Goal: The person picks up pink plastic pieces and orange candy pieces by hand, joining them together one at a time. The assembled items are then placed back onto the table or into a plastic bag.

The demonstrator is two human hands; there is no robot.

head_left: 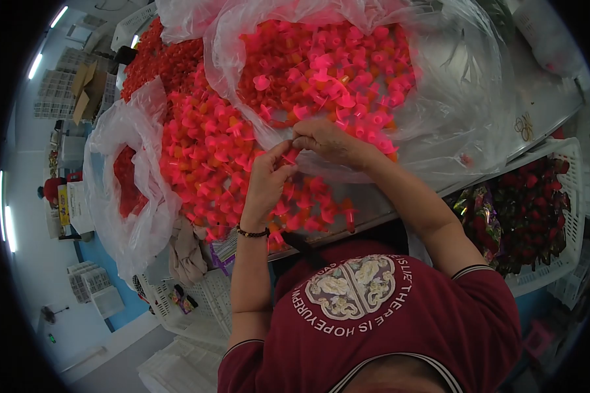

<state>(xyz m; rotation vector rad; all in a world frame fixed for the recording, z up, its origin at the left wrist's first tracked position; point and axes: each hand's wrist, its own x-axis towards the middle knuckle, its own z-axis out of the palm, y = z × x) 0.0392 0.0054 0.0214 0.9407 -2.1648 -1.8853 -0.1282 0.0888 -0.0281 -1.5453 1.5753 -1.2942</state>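
Observation:
My left hand point(266, 180), with a dark beaded bracelet at its wrist, pinches a small bright pink plastic piece point(291, 156). Right against it is my right hand point(328, 140), its fingers curled closed at the same spot; what they grip is hidden. Beneath and around both hands lies a large heap of pink pieces point(206, 141) with flared discs, some with orange parts. Beyond my right hand, an opened clear plastic bag point(462, 111) holds more pink pieces point(337, 72).
Red pieces point(154, 62) are piled at the back left, by another clear bag point(134, 229). On the right stands a white crate point(573, 216) of dark red wrapped items. Rubber bands point(524, 126) lie on the metal table point(547, 105). White crates point(206, 304) stand at lower left.

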